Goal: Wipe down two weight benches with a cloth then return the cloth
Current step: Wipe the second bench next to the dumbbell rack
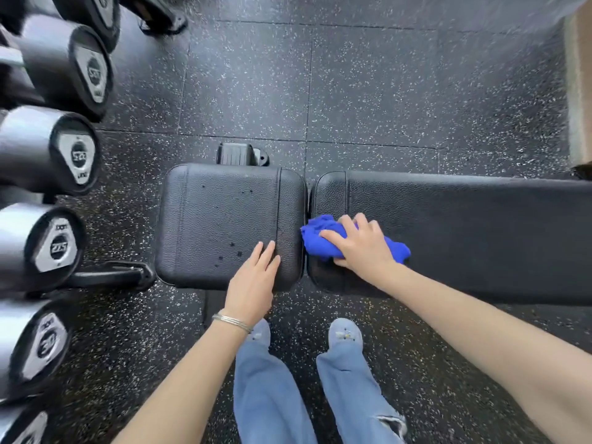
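Observation:
A black padded weight bench lies across the view, with a square seat pad (221,219) on the left and a long back pad (464,232) running off to the right. A crumpled blue cloth (320,235) rests on the left end of the back pad, next to the gap between the pads. My right hand (360,243) presses down on the cloth, fingers curled over it. My left hand (254,280) lies flat on the near right corner of the seat pad, fingers together, holding nothing. Only one bench is in view.
A rack of dumbbells (69,152) with silver end caps lines the left edge. A black bench foot (112,275) sticks out at lower left, and a bench wheel (238,153) sits behind the seat pad. Speckled rubber floor (368,84) stretches beyond. My feet (344,334) stand just before the bench.

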